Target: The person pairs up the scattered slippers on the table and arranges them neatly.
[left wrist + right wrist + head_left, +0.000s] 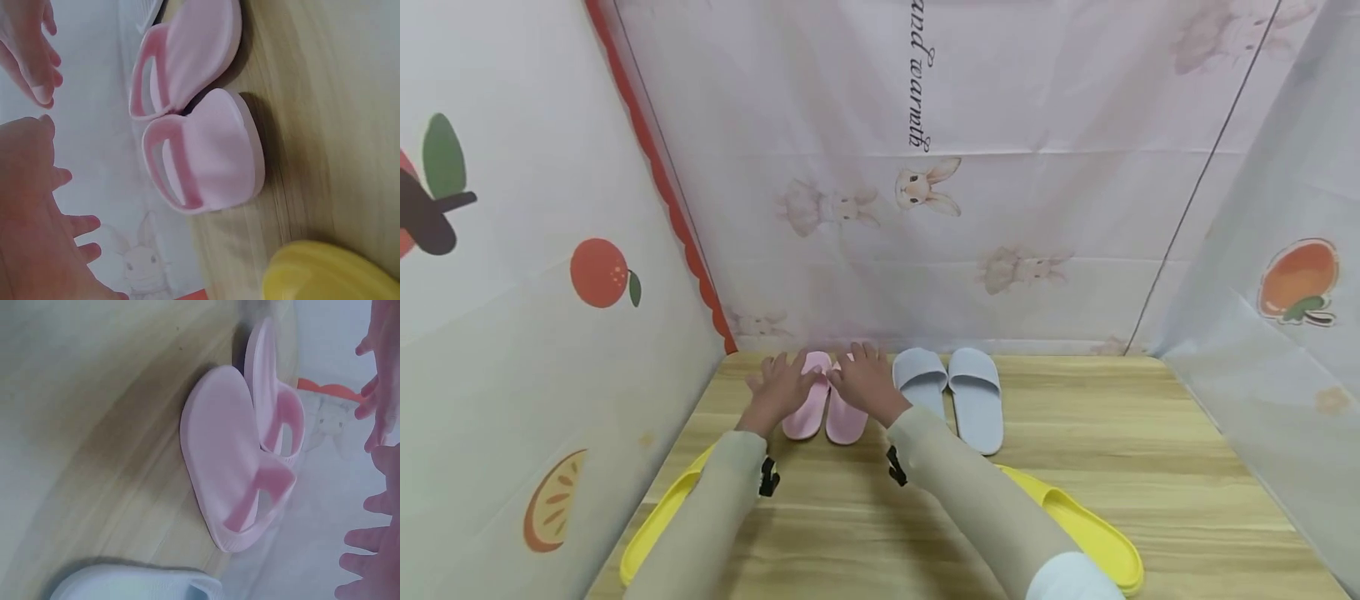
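A pair of pink slippers, the left one (805, 418) beside the right one (847, 423), stands on the wooden floor against the back wall. My left hand (778, 387) hovers over the left slipper's outer side, fingers spread. Over the right slipper's strap is my right hand (867, 383), its fingers spread too and partly covering the slipper. The thumbs point toward each other, and neither hand holds anything. In both wrist views the hands appear apart from the pink pair, whose straps face the wall.
Right of the pink pair stand light grey-blue slippers (981, 421), the nearer one partly behind my right hand and sleeve. A yellow slipper (658, 525) lies at the left, another yellow slipper (1093, 533) at the right, both partly under my forearms. Printed sheets (1045, 317) wall in the floor.
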Motion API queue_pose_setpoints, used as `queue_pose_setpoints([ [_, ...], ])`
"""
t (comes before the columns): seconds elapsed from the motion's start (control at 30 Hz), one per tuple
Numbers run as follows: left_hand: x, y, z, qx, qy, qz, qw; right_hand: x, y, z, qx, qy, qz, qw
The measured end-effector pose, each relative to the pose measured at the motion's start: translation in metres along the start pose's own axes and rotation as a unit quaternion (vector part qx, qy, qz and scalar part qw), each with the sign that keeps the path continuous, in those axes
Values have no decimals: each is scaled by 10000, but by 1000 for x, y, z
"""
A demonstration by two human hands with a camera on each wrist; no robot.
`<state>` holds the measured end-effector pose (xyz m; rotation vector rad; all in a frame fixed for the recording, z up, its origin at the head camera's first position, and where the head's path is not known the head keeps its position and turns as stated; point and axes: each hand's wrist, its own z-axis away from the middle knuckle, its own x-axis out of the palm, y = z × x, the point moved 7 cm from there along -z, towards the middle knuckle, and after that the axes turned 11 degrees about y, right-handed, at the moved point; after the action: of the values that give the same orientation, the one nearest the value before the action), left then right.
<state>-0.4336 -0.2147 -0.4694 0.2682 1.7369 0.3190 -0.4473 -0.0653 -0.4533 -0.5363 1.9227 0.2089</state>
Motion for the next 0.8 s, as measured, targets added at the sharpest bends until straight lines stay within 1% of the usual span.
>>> queue_pose_setpoints([
  [0.13,-1,5,13,158,34,-144,9998,-9,-1,12,-166,172,29,9997],
  [0.2,-1,7,20,212,41,-201,9996,-15,-2,19,-257,204,55,9994],
  [0.3,0,12,30,394,125,-365,9985,-21,-3,30,-378,216,60,9990],
  [0.4,-1,17,42,695,329,-578,9954,-25,-2,40,-507,216,137,9984],
  [0.53,-1,23,58,969,611,-640,9913,-32,2,57,-695,228,293,9969],
  [0.67,3,25,76,1096,756,-634,9891,-38,6,78,-894,360,381,9946],
  [0.8,11,19,94,1078,687,-606,9899,-44,10,101,-1036,427,281,9933],
])
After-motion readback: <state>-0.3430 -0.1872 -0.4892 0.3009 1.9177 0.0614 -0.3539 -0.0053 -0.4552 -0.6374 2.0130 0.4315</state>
